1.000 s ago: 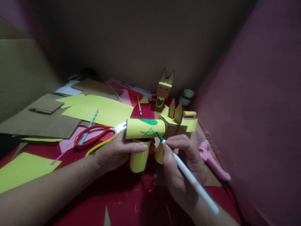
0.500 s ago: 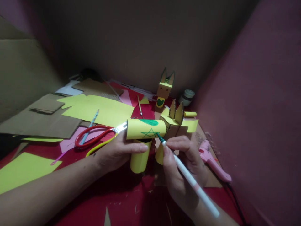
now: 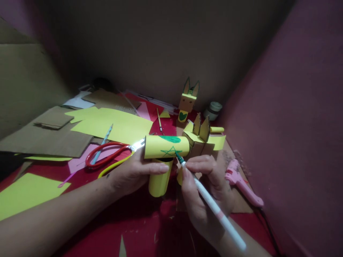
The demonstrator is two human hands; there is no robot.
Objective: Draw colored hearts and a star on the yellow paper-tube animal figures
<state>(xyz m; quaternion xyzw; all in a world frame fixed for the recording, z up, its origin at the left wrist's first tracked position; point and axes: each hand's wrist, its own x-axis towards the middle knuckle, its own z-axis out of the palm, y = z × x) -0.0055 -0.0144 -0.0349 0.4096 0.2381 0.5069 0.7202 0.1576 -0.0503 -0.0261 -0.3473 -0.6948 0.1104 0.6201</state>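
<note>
My left hand (image 3: 136, 171) grips a yellow paper figure (image 3: 155, 147), made of a lying tube with further tubes below it and a cardboard head (image 3: 198, 141) with two pointed ears at its right end. A green filled shape and a green star outline are drawn on the upper tube. My right hand (image 3: 206, 192) is closed around a white marker (image 3: 211, 203). Its green tip touches the tube at the right part of the star. Part of the figure is hidden behind my right hand.
Red-handled scissors (image 3: 107, 151) lie left, beside yellow paper (image 3: 112, 123) and brown cardboard (image 3: 32, 142). A pink glue gun (image 3: 243, 184) with a cord lies at right. Behind stand another cardboard figure (image 3: 187, 103) and a small jar (image 3: 213, 111). A pink wall rises at right.
My right hand and the marker have moved slightly left, and the tip now sits nearer the middle of the star. My left hand and the figure have stayed put.
</note>
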